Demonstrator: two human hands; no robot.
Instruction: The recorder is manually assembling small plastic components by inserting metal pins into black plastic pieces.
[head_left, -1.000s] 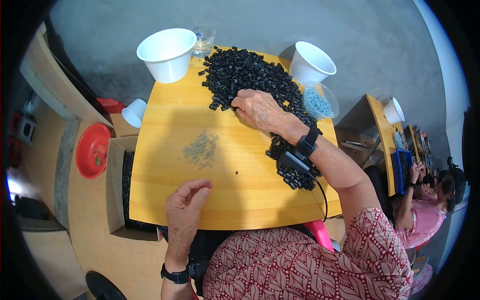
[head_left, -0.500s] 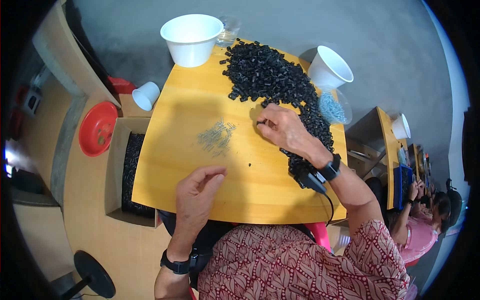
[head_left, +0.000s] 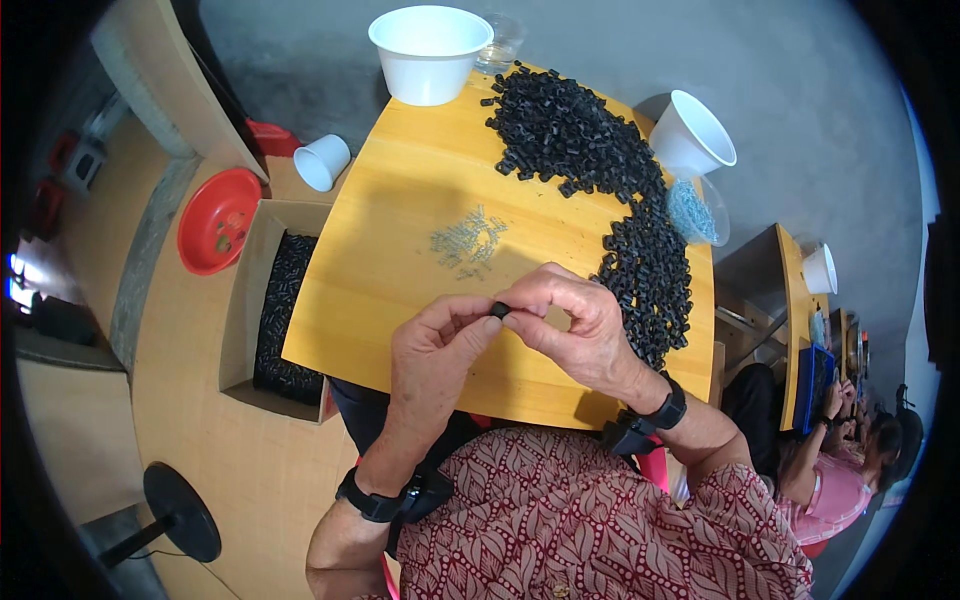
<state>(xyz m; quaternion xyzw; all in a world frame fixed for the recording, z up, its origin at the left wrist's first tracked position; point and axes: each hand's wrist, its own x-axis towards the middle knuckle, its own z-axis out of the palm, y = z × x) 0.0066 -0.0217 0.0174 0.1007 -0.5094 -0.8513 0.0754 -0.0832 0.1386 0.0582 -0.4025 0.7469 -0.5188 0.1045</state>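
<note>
Over the near middle of the table, my two hands meet at a small black plastic piece (head_left: 501, 310). Thumb and index finger of my right hand (head_left: 570, 325) pinch this piece. My left hand (head_left: 432, 352) is closed too, its thumb and index fingertips pressed together against the piece's left side; anything between them is hidden. Beyond the hands lies a loose scatter of small thin metal pins (head_left: 470, 240). A big heap of similar black pieces (head_left: 570, 130) covers the far right of the yellow table (head_left: 380, 230) and runs down its right side.
White tubs (head_left: 425, 65) and a clear cup (head_left: 500, 45) stand at the far edge. A clear bowl of metal pins (head_left: 692, 212) sits at the right. Left of the table are a cardboard box of black parts (head_left: 285, 320) and a red basin (head_left: 215, 225). A co-worker (head_left: 835, 470) sits at far right.
My right hand has come from the heap's edge toward me and left, bringing a black piece. My left hand has moved up and right to meet it. The view has shifted slightly.
</note>
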